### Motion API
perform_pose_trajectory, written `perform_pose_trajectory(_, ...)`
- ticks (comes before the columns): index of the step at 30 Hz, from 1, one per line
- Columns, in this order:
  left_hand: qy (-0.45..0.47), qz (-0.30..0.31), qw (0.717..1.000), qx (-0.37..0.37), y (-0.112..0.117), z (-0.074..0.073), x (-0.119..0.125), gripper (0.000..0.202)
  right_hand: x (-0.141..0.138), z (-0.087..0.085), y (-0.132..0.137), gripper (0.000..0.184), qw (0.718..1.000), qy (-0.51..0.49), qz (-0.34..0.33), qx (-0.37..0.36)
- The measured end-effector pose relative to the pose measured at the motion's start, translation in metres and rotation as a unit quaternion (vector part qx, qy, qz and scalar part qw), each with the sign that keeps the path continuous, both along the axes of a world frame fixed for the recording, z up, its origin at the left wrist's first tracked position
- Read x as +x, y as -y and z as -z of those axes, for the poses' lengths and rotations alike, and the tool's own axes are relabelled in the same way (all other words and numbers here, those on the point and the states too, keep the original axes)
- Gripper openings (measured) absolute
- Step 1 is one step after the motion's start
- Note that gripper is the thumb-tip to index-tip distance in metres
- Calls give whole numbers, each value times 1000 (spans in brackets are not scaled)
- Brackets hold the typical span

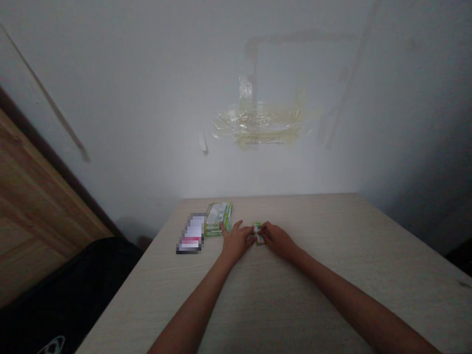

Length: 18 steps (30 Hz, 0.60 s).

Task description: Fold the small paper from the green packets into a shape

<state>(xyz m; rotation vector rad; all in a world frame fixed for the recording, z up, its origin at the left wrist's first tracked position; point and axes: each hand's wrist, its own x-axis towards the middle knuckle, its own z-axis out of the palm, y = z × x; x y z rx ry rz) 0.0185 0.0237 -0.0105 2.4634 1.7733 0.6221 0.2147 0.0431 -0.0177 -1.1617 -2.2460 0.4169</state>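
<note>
A small green and white packet lies on the pale wooden table, pinched between both hands. My left hand grips its left edge with thumb and finger, the other fingers spread toward a stack of green and white packets. My right hand holds the packet's right side with curled fingers.
A blurred-out rectangular item lies left of the packet stack. A white wall with tape residue rises behind the table. A dark bag or seat and a wooden panel are at the left.
</note>
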Motion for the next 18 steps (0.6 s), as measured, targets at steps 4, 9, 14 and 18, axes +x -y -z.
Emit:
perform_pose_trajectory(4,-4,2,1000,-4,0,-1,-1,26,1,-1,3,7,1000,0,-14,13)
perform_pose_trajectory(9,7,-2,1000,-5,0,-1,0,27,0,-2,7,6,1000,3,-8,14)
perform_pose_trajectory(14,0,-7,1000,-9,1,-2,0,30,0,-5,13,9,999,2,-20,31)
perform_pose_trajectory(18,-8,-13,1000,-9,1,-3,0,30,0,-5,17,10,999,-6,-19,30)
